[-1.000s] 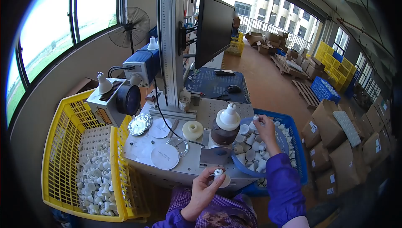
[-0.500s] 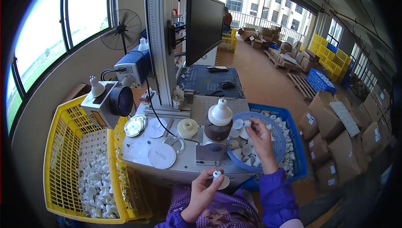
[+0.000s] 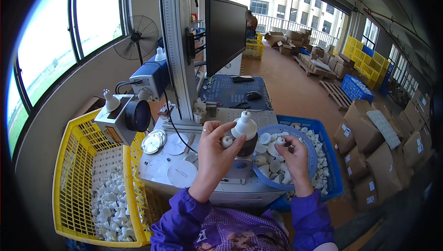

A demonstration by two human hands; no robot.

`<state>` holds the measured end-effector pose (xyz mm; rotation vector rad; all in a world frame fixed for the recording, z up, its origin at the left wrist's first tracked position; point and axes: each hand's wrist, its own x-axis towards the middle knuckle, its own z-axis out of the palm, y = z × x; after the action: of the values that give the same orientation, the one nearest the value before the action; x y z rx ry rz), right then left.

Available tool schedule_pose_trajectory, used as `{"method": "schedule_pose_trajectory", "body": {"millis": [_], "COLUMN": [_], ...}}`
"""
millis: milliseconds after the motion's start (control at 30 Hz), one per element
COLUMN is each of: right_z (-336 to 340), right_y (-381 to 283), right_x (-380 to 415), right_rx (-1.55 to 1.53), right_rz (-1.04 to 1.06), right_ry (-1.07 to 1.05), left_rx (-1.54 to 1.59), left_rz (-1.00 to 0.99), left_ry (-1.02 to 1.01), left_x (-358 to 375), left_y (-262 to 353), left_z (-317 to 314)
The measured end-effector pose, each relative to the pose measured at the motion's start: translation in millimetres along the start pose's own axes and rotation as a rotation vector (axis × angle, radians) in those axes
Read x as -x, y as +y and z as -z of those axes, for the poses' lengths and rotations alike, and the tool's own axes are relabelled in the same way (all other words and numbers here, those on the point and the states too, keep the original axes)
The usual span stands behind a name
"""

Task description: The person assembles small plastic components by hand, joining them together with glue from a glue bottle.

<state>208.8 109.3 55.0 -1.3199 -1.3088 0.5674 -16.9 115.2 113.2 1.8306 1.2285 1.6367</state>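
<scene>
My left hand (image 3: pixel 213 156) is raised over the front of the machine table. It holds a white bulb housing (image 3: pixel 226 141) between palm and fingers, while its index finger and thumb reach to the rim of another white bulb housing (image 3: pixel 244 125). That one stands pins up on a dark round fixture (image 3: pixel 249 146). To the right, my right hand (image 3: pixel 295 161) pinches a third white bulb housing (image 3: pixel 277 147) by its narrow end. This hand is over a light-blue round basin (image 3: pixel 310 162) with several more housings in it.
A blue crate (image 3: pixel 336 177) of housings supports the basin. At left stands a yellow crate (image 3: pixel 134 205), also holding housings. A laser head (image 3: pixel 137 116), column (image 3: pixel 177 53) and monitor (image 3: pixel 226 34) rise behind. Round discs (image 3: pixel 182 173) lie on the table. Cartons (image 3: pixel 364 122) stand right; a person (image 3: pixel 251 23) is far back.
My left hand has risen from near my lap to the fixture, with its bulb housing in it. My right hand has shifted slightly toward me and right, still holding a housing.
</scene>
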Motion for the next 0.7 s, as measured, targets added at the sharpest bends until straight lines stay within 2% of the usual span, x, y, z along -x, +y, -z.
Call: {"method": "schedule_pose_trajectory", "body": {"millis": [67,133,200,267,367,433,500,567,700], "right_z": [-5,-10,-22,-33,-50,-62,-68,-69,-73], "right_y": [-25,-44,-61,-73,-85,-82,-78,-81,-79], "right_x": [-7,-18,-29,-37,-44,-47,-45,-44,-40], "right_rx": [-0.184,-0.196,-0.218,-0.169,-0.089,0.066,0.11,0.106,0.159], "right_rz": [0.093,0.133,0.256,0.278,0.305,0.428,0.43,0.323,0.417], "right_ry": [-0.005,-0.004,0.001,-0.023,-0.069,-0.102,-0.11,-0.129,-0.061], "left_rx": [-0.044,-0.246,-0.226,-0.205,0.065,0.048,0.072,0.101,0.167], "left_rz": [0.0,-0.02,-0.01,-0.005,0.044,0.023,0.033,0.041,0.147], "left_ry": [-0.017,-0.158,-0.195,-0.232,-0.034,0.043,0.057,0.078,0.054], "left_x": [-25,-41,-49,-51,-40,-29,-16,-4,18], "left_y": [9,10,5,5,9,8,-5,-12,-19], "left_z": [-4,-9,-10,-5,20,36,44,49,49]}}
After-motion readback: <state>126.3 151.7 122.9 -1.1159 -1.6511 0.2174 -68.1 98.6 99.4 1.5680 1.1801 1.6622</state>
